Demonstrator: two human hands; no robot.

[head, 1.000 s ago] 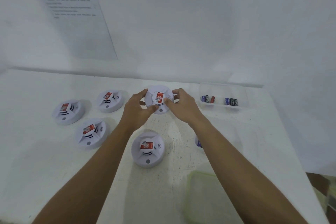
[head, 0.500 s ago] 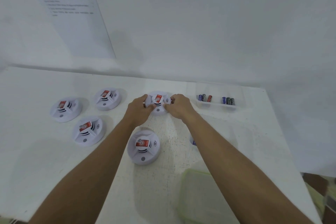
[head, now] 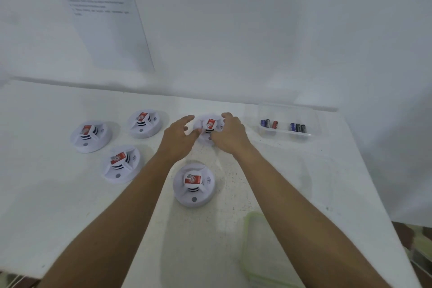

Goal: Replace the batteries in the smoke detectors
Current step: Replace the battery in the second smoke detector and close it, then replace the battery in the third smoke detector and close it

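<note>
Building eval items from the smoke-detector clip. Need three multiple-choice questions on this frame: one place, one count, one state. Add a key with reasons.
1. Where is the clear battery box?
A) at the table's far right
B) at the near left corner
C) on the wall

2. How many smoke detectors lie on the table?
A) three
B) five
C) seven

3. How is the left hand?
A) gripping a battery
B) open, fingers spread
C) flat on a lid

Key:
1 A: it sits right of the far detector, which the right hand grips.
2 B: four stand free and one is between the hands.
3 B: its fingers are straight beside that detector.
</note>
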